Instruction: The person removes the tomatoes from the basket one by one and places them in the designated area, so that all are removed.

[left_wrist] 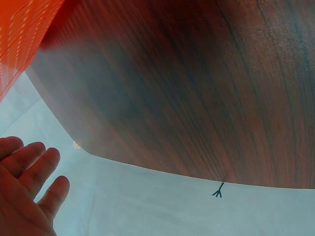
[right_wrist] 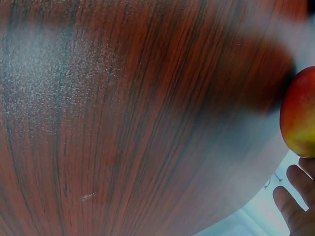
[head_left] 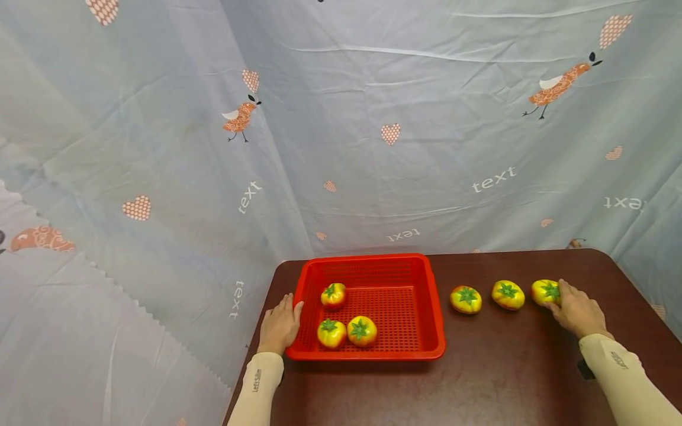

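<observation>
In the head view my left hand (head_left: pixel 279 324) lies against the left side of a red plastic basket (head_left: pixel 437 331), its fingers extended. The left wrist view shows that hand (left_wrist: pixel 29 179) with its fingers straight and the basket wall (left_wrist: pixel 17 44) above it. Three yellow-red tomatoes with green leafy tops sit inside, one at the back (head_left: pixel 333 296) and two near the front (head_left: pixel 362 331). My right hand (head_left: pixel 579 309) holds the rightmost tomato (head_left: pixel 544 291) between thumb and fingers. Part of this tomato (right_wrist: pixel 300 113) shows at the right wrist view's edge, with fingertips against it.
Two more tomatoes, one nearer the basket (head_left: pixel 466 299) and one in the middle (head_left: pixel 508 294), lie on the dark brown wooden table (head_left: pixel 479 378). A pale blue printed curtain (head_left: pixel 362 177) hangs behind and beside the table.
</observation>
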{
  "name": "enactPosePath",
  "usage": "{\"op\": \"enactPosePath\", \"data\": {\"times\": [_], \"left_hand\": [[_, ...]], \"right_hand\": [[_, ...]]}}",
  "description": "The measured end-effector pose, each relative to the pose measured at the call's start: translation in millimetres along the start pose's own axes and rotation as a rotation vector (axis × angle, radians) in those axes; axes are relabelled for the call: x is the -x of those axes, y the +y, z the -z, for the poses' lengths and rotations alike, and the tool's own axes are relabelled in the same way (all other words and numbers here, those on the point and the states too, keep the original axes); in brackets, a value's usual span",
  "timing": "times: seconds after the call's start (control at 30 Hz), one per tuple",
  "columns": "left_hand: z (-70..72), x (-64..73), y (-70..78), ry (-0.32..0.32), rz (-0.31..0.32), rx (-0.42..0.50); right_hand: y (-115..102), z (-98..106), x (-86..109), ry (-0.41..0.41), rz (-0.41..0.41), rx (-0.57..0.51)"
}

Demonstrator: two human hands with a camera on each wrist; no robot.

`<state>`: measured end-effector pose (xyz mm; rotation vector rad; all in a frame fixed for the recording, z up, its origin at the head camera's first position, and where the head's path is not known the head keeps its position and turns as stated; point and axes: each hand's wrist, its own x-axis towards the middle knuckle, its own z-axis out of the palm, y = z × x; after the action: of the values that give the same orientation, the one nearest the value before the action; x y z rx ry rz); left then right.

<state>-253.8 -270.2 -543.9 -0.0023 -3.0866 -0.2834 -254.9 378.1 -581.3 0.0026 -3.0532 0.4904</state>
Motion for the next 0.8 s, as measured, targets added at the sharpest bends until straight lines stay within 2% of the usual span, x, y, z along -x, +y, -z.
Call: {"op": "enactPosePath", "data": {"times": [0.43,0.8], "left_hand": [[0.3,0.4,0.5,0.007,-0.004,0.001],[0.1,0.1,-0.2,-0.003,0.0,-0.003]], "right_hand": [[1.1,1.6,-0.3,-0.048,-0.022,0.001],[-0.8,2.9,-0.8,-0.037,-0.02,-0.011]]}}
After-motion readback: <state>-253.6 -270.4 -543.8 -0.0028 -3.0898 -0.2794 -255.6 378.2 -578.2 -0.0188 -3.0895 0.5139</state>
